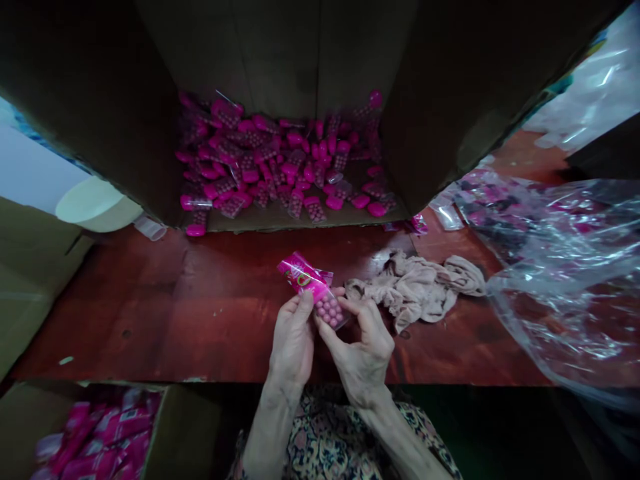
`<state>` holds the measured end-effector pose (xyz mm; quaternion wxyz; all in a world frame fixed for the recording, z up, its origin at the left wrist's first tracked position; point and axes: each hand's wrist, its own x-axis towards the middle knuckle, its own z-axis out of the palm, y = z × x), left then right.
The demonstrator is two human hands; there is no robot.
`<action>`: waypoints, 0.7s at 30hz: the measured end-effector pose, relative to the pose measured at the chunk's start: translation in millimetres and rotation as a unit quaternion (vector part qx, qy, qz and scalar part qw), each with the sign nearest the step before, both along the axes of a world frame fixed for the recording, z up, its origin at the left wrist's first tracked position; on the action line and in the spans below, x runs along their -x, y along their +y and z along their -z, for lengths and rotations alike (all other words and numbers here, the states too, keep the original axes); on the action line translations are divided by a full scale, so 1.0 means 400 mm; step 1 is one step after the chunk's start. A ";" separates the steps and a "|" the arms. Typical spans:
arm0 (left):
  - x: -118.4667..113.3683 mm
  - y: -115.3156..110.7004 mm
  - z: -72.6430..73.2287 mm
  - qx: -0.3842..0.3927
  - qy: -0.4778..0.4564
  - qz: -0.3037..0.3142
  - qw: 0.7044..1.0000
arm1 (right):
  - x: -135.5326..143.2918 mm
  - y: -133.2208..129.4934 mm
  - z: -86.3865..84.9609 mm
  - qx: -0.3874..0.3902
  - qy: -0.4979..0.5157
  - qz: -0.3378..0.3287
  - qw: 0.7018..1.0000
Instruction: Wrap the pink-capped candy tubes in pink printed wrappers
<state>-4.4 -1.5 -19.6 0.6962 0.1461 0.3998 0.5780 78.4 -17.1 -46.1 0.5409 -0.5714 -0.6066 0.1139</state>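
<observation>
A small clear container of round pink balls (pixel 330 311) with a bright pink printed wrapper (pixel 302 275) around its upper part is held between both hands over the red table. My left hand (pixel 294 337) is closed on the wrapper's lower part, thumb on top. The fingers and thumb of my right hand (pixel 364 343) pinch the container at its right side and lower end. The container is tilted, its wrapped end pointing up and left. The undersides of both hands' grips are hidden.
Ahead, a large cardboard box (pixel 280 63) lies open with many pink-capped containers (pixel 270 160). A crumpled cloth (pixel 425 287) and clear plastic bags (pixel 565 280) are right on the red table (pixel 215 313). A white bowl (pixel 100 207) stands left; a box of pink packets (pixel 110 433) is lower left.
</observation>
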 end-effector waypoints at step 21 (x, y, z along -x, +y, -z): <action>-0.005 -0.011 0.003 0.007 -0.001 -0.030 1.000 | -0.002 -0.007 -0.006 0.092 0.042 0.006 0.995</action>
